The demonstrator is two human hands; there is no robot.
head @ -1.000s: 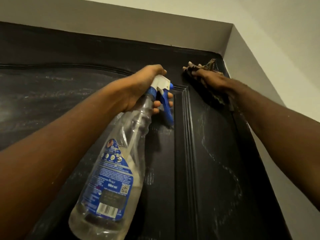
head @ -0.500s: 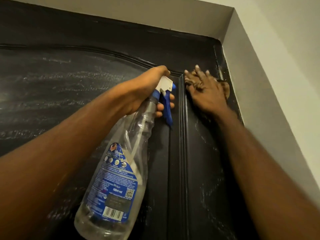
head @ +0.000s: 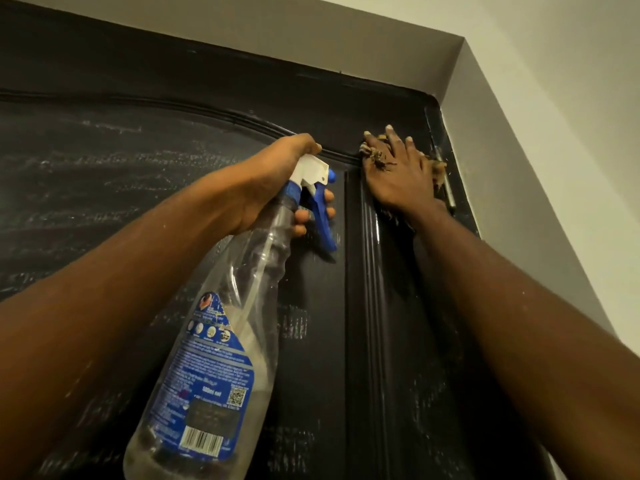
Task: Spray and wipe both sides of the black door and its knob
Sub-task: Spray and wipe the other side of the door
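The spray bottle (head: 221, 341) is gripped by the left hand (head: 277, 181), close before the black door (head: 138, 168). A frayed cloth (head: 438, 171) is pressed onto the door's upper right corner by the flat, outspread right hand (head: 401, 178).

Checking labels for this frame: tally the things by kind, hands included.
Clear plastic spray bottle with blue trigger: 1
Frayed brown cloth: 1
Black panelled door: 1
Hands: 2, the left hand gripping the bottle's neck, the right hand pressing flat on the cloth
Total: 5
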